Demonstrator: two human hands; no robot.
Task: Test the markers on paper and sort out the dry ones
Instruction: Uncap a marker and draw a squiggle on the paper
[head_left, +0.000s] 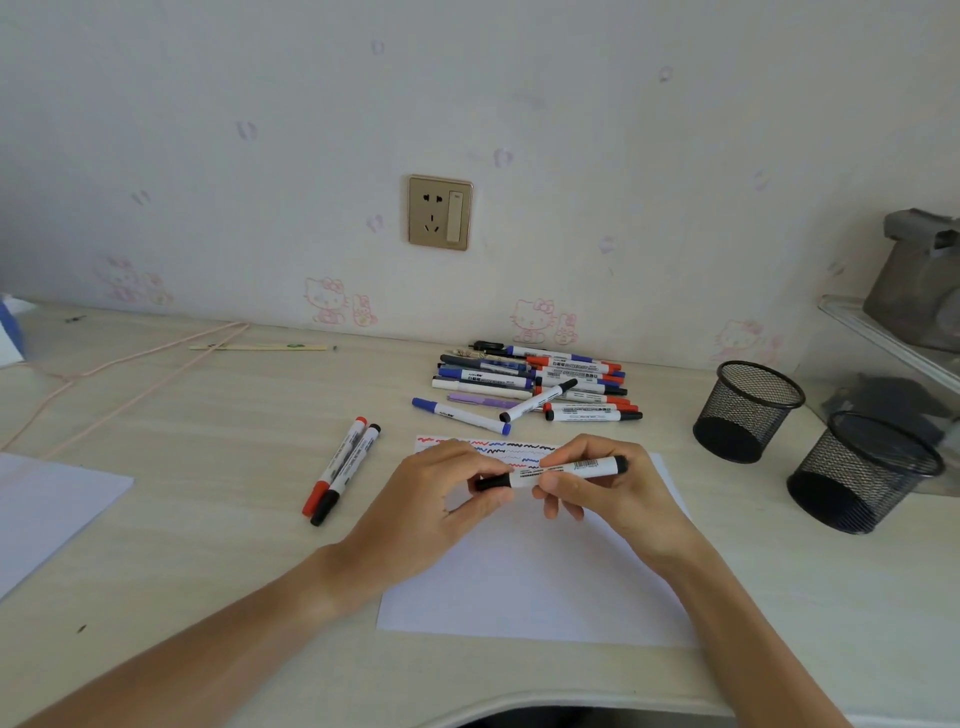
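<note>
A white marker with a black cap (556, 472) is held level above the white test paper (535, 577). My left hand (441, 499) pinches its black cap end. My right hand (608, 483) grips its white barrel. Red, blue and black squiggles (498, 447) run along the paper's far edge. A pile of several markers (540, 384) lies beyond the paper near the wall. Two markers, one red-capped (335, 465) and one black-capped (347, 475), lie side by side to the left of the paper.
Two black mesh pen cups (748, 410) (862, 473) stand at the right. Another white sheet (47, 514) lies at the left edge. A pink cable (130, 379) and a pencil (260, 347) lie at the back left. A clear shelf (883, 338) juts in at far right.
</note>
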